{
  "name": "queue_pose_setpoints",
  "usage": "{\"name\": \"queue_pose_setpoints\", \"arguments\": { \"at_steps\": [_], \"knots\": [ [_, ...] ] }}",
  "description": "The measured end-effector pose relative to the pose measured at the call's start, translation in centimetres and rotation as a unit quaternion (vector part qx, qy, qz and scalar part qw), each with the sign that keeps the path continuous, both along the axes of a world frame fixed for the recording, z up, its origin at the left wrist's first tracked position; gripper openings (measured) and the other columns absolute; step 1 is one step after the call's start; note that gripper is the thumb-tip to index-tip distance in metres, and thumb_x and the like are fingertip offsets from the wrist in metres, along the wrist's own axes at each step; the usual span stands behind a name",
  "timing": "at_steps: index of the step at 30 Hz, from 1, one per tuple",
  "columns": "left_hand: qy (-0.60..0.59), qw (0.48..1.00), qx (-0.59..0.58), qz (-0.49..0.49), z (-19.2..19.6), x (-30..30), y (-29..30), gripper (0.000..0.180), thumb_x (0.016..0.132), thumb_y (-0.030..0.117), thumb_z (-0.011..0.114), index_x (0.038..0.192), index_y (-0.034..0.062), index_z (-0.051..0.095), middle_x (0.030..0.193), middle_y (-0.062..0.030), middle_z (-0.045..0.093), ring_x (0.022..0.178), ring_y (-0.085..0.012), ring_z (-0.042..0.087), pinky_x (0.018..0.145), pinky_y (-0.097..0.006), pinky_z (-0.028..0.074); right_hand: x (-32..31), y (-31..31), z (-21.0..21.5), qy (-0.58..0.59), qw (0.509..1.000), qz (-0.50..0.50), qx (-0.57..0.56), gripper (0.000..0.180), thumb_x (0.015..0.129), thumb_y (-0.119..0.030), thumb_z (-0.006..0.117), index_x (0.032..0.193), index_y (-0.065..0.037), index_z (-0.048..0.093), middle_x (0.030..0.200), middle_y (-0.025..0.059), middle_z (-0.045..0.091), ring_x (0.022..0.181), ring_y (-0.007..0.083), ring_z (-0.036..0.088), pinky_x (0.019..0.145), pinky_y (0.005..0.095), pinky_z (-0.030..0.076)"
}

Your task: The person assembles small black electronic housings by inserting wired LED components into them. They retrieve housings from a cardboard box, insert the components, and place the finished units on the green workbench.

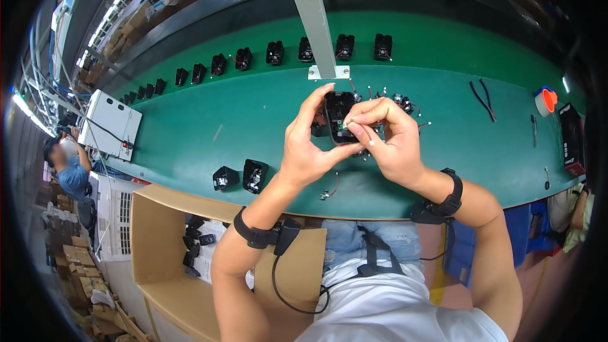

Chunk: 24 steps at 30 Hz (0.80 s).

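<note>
My left hand (303, 151) is closed around a black plastic housing (339, 102), thumb along its lower edge and fingers on its left side. The open face of the housing is turned up and shows small parts inside. Over its lower right, my right hand (398, 142) pinches a small wired part (345, 126) between thumb and fingertips; the fingers cover most of it. Behind my right hand lies a cluster of small wired assemblies (401, 100). A single wired piece (327, 194) rests on the green bench below my hands.
Two black housings (255, 176) stand at the near left of the bench (278, 107). More housings (274, 52) line the far strip behind a grey post (310, 12). Pliers (484, 101), an orange-and-white cup (545, 101) and a black box (571, 139) sit at right. A cardboard box (161, 234) holds black parts.
</note>
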<state>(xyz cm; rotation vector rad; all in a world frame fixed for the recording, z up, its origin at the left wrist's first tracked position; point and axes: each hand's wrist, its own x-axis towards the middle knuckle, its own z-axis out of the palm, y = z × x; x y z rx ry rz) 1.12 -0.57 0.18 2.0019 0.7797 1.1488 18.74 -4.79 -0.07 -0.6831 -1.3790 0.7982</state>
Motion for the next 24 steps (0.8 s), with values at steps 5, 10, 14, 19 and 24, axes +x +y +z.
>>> {"name": "queue_pose_setpoints", "arguments": {
  "at_steps": [5,10,14,19,24],
  "knots": [
    [-0.049,0.998,-0.042,-0.019,0.3,0.4,-0.3,0.099,0.064,0.021,0.094,0.145,-0.0017,0.041,0.122,-0.0134,0.063,0.110,-0.0201,0.062,0.094,-0.034,0.048,-0.1,0.2,-0.1,0.066,0.994,0.025,-0.081,0.007,0.088,0.001,0.067,0.094,-0.001,0.064,0.101,0.0096,0.069,0.084,0.0122,0.065,0.077,0.0279,0.051],
    [0.041,0.998,0.032,0.017,0.8,-0.2,0.0,0.101,0.060,0.025,0.095,0.145,0.0031,0.047,0.113,-0.0110,0.066,0.096,-0.0191,0.065,0.078,-0.029,0.051,2.3,1.2,3.1,-0.200,0.977,-0.037,0.059,0.010,0.075,0.002,0.071,0.081,-0.005,0.067,0.081,0.0041,0.073,0.075,0.0183,0.063,0.073,0.0329,0.049],
    [0.061,0.998,0.010,-0.014,1.4,-0.1,0.0,0.096,0.062,0.021,0.092,0.145,0.0012,0.049,0.122,-0.0102,0.060,0.094,-0.0149,0.062,0.080,-0.029,0.049,2.2,0.7,3.1,-0.248,0.967,-0.040,0.052,0.007,0.075,0.001,0.071,0.080,-0.004,0.069,0.081,0.0053,0.073,0.074,0.0201,0.062,0.071,0.0333,0.050],
    [0.084,0.994,0.065,0.017,1.5,-0.7,-0.1,0.094,0.062,0.030,0.089,0.144,0.0039,0.052,0.119,-0.0104,0.058,0.093,-0.0152,0.058,0.071,-0.026,0.046,2.5,0.8,2.8,-0.189,0.975,0.068,-0.098,0.014,0.080,-0.003,0.072,0.094,-0.002,0.071,0.091,0.0069,0.073,0.088,0.0191,0.066,0.084,0.0321,0.053],
    [0.085,0.984,0.141,0.068,1.8,-0.6,-0.3,0.090,0.060,0.023,0.087,0.140,0.0004,0.054,0.122,-0.0167,0.050,0.088,-0.0226,0.061,0.078,-0.034,0.055,3.3,1.1,3.4,-0.119,0.962,0.191,-0.156,0.044,0.081,-0.012,0.079,0.120,0.002,0.063,0.118,0.0094,0.066,0.108,0.0171,0.063,0.100,0.0341,0.049]
  ]
}}
